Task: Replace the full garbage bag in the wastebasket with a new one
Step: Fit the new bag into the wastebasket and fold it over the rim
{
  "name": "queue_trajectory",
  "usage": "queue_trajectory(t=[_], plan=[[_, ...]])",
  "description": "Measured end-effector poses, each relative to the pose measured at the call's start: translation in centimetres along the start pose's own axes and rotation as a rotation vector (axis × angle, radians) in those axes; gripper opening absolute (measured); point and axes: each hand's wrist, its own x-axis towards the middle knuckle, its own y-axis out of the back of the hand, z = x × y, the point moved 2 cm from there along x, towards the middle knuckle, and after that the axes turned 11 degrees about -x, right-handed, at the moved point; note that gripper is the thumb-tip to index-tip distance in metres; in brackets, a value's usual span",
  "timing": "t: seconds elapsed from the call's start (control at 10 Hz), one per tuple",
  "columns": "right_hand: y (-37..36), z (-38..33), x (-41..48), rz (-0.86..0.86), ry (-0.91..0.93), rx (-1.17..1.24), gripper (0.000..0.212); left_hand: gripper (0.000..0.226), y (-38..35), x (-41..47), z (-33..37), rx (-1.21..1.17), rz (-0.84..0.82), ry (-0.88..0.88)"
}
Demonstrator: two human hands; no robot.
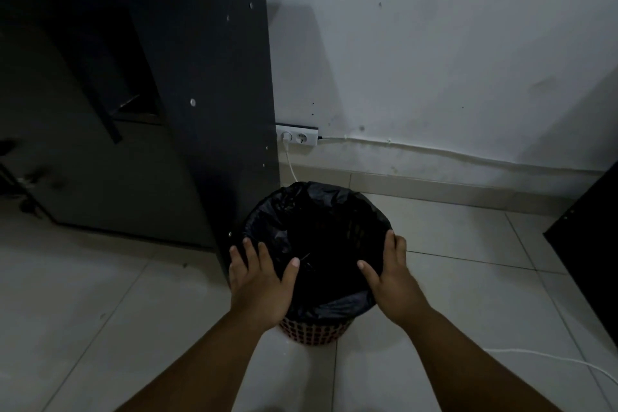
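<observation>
A round red mesh wastebasket (316, 331) stands on the tiled floor beside a dark desk. A black garbage bag (317, 227) lines it, its edge folded over the rim. My left hand (264, 281) lies on the near left rim with straight fingers on the bag and the thumb pointing inward. My right hand (391, 274) lies on the near right rim in the same flat way, thumb inward. What the bag holds is lost in the dark.
The dark desk side panel (214, 110) stands just left of the basket. A wall socket strip (297, 136) with a white cable sits behind it. Another dark panel (588, 227) is at the right. A white cable (551, 358) runs across the floor at lower right.
</observation>
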Motion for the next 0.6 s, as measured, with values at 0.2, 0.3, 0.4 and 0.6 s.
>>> queue_trajectory(t=[0.2, 0.3, 0.4, 0.6], plan=[[-0.2, 0.0, 0.4, 0.011, -0.020, -0.114, 0.092, 0.095, 0.2, 0.2, -0.5, -0.122, -0.054, -0.023], [0.2, -0.5, -0.3, 0.069, -0.084, -0.290, 0.081, 0.088, 1.0, -0.1, -1.1, -0.180, -0.058, -0.085], [1.0, -2.1, -1.5, 0.222, -0.013, -0.369, 0.058, 0.078, 2.5, -1.2, -0.9, -0.246, 0.035, -0.202], [5.3, -7.1, -0.8, 0.343, 0.199, -0.107, 0.024, 0.047, 7.5, -2.7, 2.2, -0.507, 0.188, -0.357]])
